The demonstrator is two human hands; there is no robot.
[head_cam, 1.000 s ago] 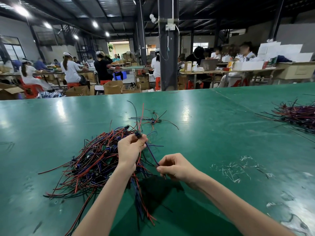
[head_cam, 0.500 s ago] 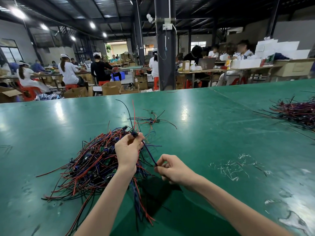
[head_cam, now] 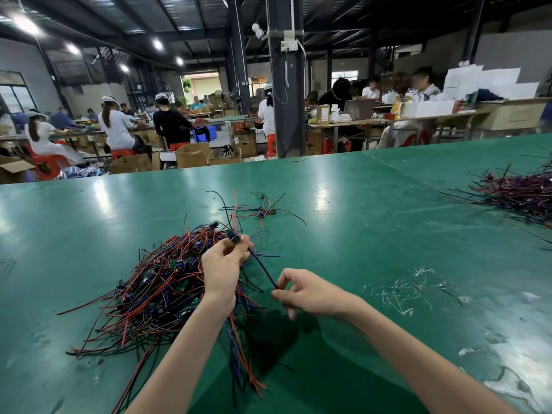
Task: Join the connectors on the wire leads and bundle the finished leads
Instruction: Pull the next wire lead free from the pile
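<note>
A tangled pile of red, black and blue wire leads (head_cam: 155, 282) with small dark connectors lies on the green table (head_cam: 358, 222). My left hand (head_cam: 222, 265) is raised over the pile and pinches a dark connector (head_cam: 233, 236) at its fingertips, while more leads hang down from its grip. A blue-black lead (head_cam: 263, 265) runs taut from that connector down to my right hand (head_cam: 307, 292), which pinches its lower end between thumb and forefinger. Red and black wire ends stick up from the connector.
A few loose joined leads (head_cam: 263, 212) lie beyond the pile. A second heap of dark red and purple leads (head_cam: 519, 191) sits at the table's right edge. Clear plastic scraps (head_cam: 409, 294) litter the table to the right. People work at benches behind the table.
My right hand has slid a little down and right along the lead, drawing it straight. My left hand keeps the connector in much the same place.
</note>
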